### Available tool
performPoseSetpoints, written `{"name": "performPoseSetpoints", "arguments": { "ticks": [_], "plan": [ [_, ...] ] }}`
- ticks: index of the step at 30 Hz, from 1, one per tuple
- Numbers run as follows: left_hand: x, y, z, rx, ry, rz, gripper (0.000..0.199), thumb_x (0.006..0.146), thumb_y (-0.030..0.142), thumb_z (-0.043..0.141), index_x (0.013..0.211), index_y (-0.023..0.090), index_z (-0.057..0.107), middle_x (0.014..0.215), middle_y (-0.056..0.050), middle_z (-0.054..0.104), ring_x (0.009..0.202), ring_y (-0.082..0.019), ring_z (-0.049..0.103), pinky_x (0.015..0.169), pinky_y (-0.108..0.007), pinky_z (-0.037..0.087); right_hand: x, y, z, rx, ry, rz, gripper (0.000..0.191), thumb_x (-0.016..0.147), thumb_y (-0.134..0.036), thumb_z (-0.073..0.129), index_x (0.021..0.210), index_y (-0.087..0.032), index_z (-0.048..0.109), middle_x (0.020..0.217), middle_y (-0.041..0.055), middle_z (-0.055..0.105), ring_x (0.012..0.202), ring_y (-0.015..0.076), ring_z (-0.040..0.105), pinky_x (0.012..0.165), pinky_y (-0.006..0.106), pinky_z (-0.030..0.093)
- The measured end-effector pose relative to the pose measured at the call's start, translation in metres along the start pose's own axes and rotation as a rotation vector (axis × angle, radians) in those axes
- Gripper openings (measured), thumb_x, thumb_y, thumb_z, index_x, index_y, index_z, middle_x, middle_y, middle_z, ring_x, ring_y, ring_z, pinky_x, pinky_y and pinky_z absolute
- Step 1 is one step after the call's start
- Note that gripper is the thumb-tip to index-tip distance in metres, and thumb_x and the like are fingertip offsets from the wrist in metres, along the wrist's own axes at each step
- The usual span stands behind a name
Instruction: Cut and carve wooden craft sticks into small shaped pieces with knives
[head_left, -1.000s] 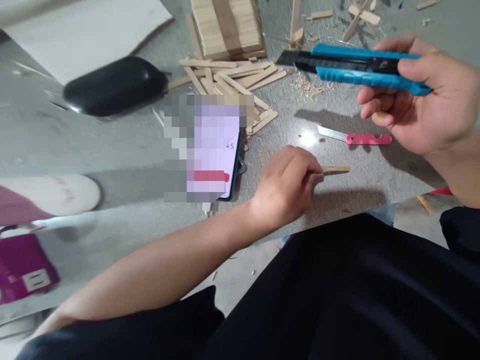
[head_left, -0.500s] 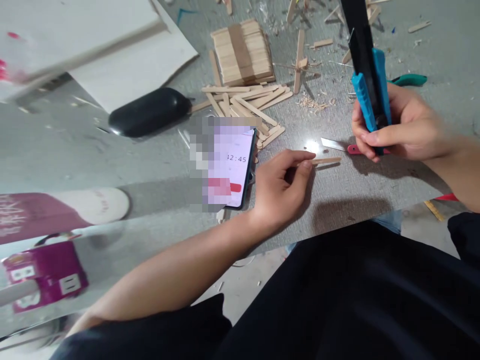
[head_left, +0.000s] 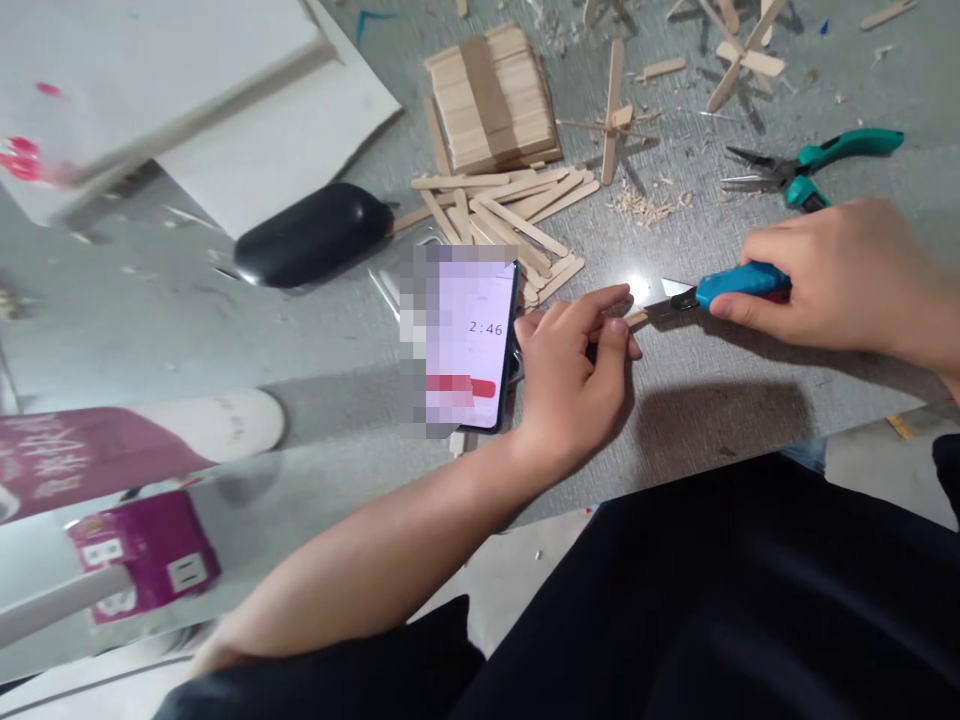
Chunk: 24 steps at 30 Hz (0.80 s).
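My left hand (head_left: 574,365) rests on the table and pinches a wooden craft stick (head_left: 637,319) between thumb and fingers. Most of the stick is hidden by the fingers; a short end pokes out to the right. My right hand (head_left: 817,275) is closed around a blue-and-black hand cutter (head_left: 739,285). The cutter's dark front end meets the stick's free end; whether it bites into the wood I cannot tell. Behind the cutter shows the bare blade of a craft knife (head_left: 679,288), its handle covered.
Green-handled pliers (head_left: 847,155) lie beyond my right hand. A banded bundle of craft sticks (head_left: 491,100), loose sticks (head_left: 525,205) and wood shavings (head_left: 645,203) spread further back. A phone (head_left: 480,345) lies left of my left hand, near a black case (head_left: 311,235) and purple power socket (head_left: 146,560).
My right hand has swung the cutter down from upright to level, bringing its front end to the stick. The pliers have come into fuller view. My left hand stays in place, still pinching.
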<state>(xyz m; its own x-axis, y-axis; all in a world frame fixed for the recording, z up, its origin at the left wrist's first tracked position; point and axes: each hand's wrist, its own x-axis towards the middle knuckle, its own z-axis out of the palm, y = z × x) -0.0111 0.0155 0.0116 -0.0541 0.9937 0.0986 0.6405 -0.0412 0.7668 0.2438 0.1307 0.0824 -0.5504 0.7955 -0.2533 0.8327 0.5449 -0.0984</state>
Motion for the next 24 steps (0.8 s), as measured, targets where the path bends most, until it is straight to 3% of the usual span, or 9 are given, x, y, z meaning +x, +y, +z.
{"name": "performPoseSetpoints", "arguments": {
  "ticks": [6, 16, 24],
  "plan": [
    [-0.0012, 0.0049, -0.0076, 0.027, -0.021, 0.015, 0.028, 0.117, 0.028, 0.061, 0.135, 0.024, 0.082, 0.082, 0.0, 0.087, 0.1, -0.028, 0.082, 0.108, -0.056, 0.052, -0.0019, -0.0063, 0.0069, -0.018, -0.008, -0.027, 0.071, 0.104, -0.089, 0.049, 0.082, -0.026, 0.073, 0.07, 0.0078, 0.066, 0.067, 0.0257, 0.058, 0.067, 0.037, 0.02],
    [-0.0038, 0.0066, -0.0106, 0.044, -0.038, 0.015, 0.026, 0.119, 0.03, 0.062, 0.136, 0.026, 0.082, 0.084, -0.001, 0.088, 0.097, -0.028, 0.08, 0.107, -0.057, 0.052, 0.0017, -0.0061, 0.0048, 0.069, -0.059, 0.028, 0.072, 0.101, -0.092, 0.05, 0.077, -0.025, 0.064, 0.071, 0.0096, 0.064, 0.07, 0.0243, 0.053, 0.071, 0.042, 0.017],
    [-0.0034, 0.0059, -0.0104, 0.04, -0.038, 0.023, 0.026, 0.119, 0.027, 0.062, 0.137, 0.027, 0.081, 0.084, 0.0, 0.086, 0.098, -0.029, 0.081, 0.108, -0.057, 0.051, 0.0005, -0.005, 0.0058, -0.011, -0.067, -0.006, 0.074, 0.104, -0.092, 0.045, 0.08, -0.024, 0.063, 0.071, 0.0082, 0.063, 0.065, 0.0207, 0.043, 0.069, 0.041, 0.017]
  ]
}}
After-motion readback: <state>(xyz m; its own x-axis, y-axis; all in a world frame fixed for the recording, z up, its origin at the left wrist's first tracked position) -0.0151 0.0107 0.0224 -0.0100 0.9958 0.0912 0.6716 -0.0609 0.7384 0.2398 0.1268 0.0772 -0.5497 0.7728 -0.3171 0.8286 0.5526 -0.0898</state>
